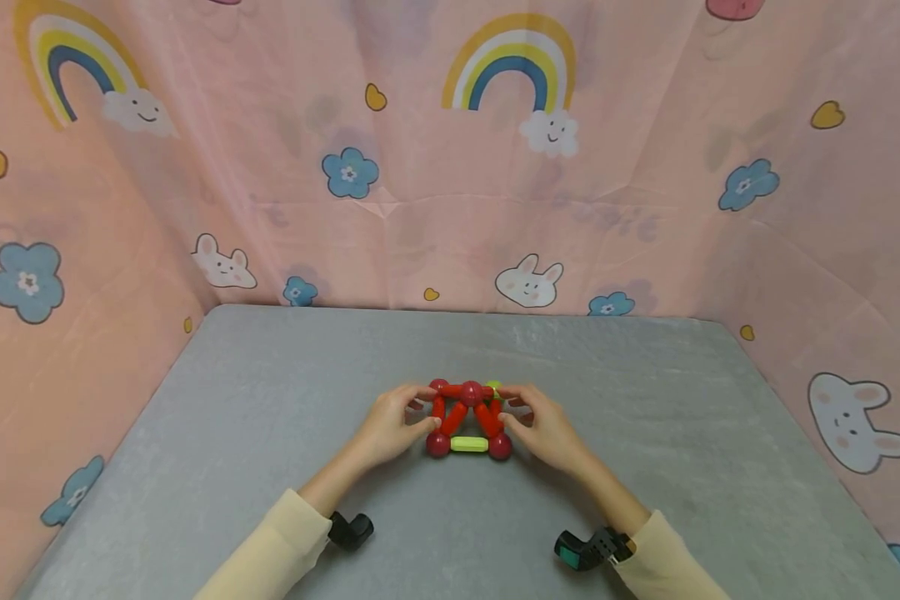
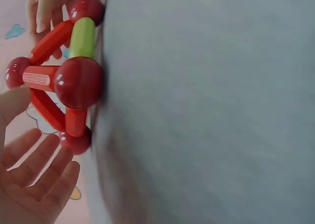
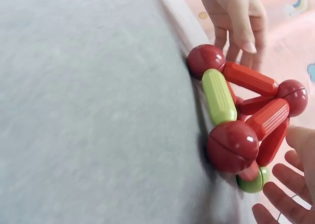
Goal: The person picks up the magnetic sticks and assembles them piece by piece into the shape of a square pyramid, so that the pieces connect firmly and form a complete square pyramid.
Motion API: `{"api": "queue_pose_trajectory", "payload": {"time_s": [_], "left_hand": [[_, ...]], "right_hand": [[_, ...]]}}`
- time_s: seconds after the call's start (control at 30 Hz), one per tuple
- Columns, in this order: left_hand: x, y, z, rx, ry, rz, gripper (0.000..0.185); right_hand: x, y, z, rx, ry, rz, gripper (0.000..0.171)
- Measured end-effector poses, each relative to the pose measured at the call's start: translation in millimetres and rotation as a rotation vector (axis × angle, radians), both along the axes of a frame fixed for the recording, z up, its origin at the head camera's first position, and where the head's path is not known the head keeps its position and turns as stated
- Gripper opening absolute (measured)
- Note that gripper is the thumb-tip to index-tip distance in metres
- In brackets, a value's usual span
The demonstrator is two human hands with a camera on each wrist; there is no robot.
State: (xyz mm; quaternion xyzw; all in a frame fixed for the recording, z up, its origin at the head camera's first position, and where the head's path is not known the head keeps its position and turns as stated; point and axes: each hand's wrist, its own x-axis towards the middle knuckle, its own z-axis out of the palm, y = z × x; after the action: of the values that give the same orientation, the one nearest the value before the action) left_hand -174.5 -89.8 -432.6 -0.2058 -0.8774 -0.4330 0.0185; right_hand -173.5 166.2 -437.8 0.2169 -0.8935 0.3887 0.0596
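A small frame of red balls and red rods with a lime-green rod (image 1: 468,444) along its front stands on the grey table (image 1: 270,433). This magnetic structure (image 1: 468,415) (image 2: 74,81) (image 3: 236,135) sits between both hands. My left hand (image 1: 392,425) (image 2: 34,175) cups its left side, fingers spread and fairly straight, thumb touching a red rod end. On the other side my right hand (image 1: 543,427) (image 3: 290,194) mirrors it, fingertips reaching the top red ball. Neither hand plainly clamps the frame.
Pink cloth printed with rainbows, rabbits and flowers (image 1: 450,208) walls in the table at the back and on both sides. Black wrist-worn cameras (image 1: 351,530) (image 1: 588,550) sit below the cream sleeves. Bare grey tabletop lies all around the structure.
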Motion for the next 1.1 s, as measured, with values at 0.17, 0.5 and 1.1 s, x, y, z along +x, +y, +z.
{"api": "queue_pose_trajectory", "payload": {"time_s": [0.17,0.5,1.1], "left_hand": [[7.5,-7,-4.1,-0.082,-0.029,-0.002,0.049],[13.3,-5,-7.3,-0.212,-0.031,-0.055,0.059],[8.3,0,-7.3,-0.221,-0.025,-0.056,0.059]], "right_hand": [[5.7,6,-3.1,0.111,-0.029,0.012,0.045],[13.7,10,-5.8,0.232,-0.067,0.084,0.06],[10.7,9,-5.5,0.252,-0.049,0.101,0.062]]}}
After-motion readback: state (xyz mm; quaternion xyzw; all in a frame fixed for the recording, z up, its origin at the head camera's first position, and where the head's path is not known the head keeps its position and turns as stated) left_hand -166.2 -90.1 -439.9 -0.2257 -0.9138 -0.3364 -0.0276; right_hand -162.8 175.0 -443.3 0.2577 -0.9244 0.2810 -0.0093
